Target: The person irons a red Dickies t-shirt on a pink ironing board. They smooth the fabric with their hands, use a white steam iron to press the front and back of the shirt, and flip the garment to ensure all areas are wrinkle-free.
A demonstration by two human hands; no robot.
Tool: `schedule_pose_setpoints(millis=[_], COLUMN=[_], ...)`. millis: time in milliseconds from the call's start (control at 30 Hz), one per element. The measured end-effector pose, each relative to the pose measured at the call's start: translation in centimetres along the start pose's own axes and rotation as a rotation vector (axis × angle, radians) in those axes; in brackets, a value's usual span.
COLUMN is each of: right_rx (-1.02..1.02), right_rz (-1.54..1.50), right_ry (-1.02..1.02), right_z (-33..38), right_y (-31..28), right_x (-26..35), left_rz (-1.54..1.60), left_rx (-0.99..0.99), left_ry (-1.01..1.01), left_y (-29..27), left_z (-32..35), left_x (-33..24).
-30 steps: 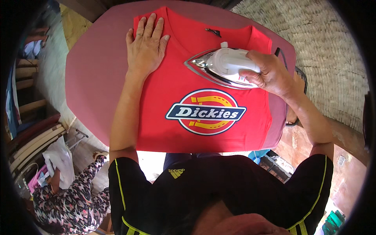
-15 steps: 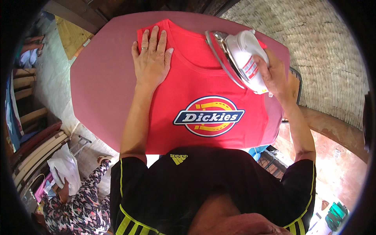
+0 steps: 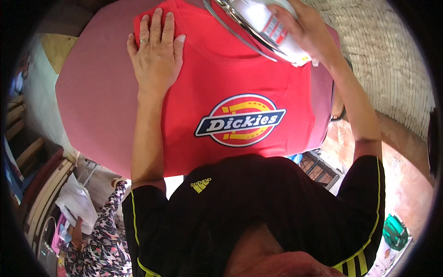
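Red shirt (image 3: 240, 78) is spread flat beneath and to the right of the left hand (image 3: 158, 55), which is laid palm down on its upper left shoulder with the fingers straight and slightly parted. By the right hand (image 3: 308, 32) a white iron (image 3: 265, 27) is gripped over the shirt's upper right part, its metal rim slanted toward the neckline; whether the fabric is touched by it cannot be told. The iron's front is cut off by the upper picture edge. The round emblem (image 3: 241, 120) is left uncovered below the iron. A wide bare stretch of the mauve padded board (image 3: 101, 92) is seen left of the shirt, while only a narrow strip is left along its right side. The left forearm (image 3: 150, 124) is laid across the shirt's left side, and the lower hem is partly hidden by the wearer's black top (image 3: 254, 207). Beyond the board, a woven mat (image 3: 392, 60) is seen at upper right and a dark barred frame (image 3: 314, 171) below the right corner. At lower left, another person in patterned clothing (image 3: 106, 240) is seen beside a white bag (image 3: 76, 201), well apart from the iron.
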State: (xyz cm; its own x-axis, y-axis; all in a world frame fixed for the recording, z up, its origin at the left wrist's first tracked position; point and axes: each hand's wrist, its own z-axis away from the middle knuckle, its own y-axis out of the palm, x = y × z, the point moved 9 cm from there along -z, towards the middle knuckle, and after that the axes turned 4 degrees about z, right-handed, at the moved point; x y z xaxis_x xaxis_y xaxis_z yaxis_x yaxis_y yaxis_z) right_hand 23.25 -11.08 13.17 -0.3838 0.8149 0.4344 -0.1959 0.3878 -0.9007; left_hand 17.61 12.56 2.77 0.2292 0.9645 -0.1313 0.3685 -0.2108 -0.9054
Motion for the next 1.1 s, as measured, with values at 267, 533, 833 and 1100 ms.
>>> schedule_pose_setpoints(millis=[267,533,833,1100], right_rx=[-0.038,-0.061,-0.266,-0.328], right_rz=[0.039,-0.068,-0.581,-0.593], right_ry=[0.109,0.700,0.970,0.836], right_z=[3.4,26.6,44.8,43.7], right_y=[-2.3,-12.5,-12.3,-8.3], right_x=[-3.6,-13.0,-18.9,-24.3], left_rz=[-0.061,-0.072,0.119,0.470], left_rx=[-0.052,-0.019,0.000,0.307], left_ry=[0.034,-0.003,0.255,0.508], left_y=[2.0,4.4,-2.2,-3.8], left_z=[0.1,-1.1,2.0,15.3], left_x=[1.5,3.3,-18.1,-34.4])
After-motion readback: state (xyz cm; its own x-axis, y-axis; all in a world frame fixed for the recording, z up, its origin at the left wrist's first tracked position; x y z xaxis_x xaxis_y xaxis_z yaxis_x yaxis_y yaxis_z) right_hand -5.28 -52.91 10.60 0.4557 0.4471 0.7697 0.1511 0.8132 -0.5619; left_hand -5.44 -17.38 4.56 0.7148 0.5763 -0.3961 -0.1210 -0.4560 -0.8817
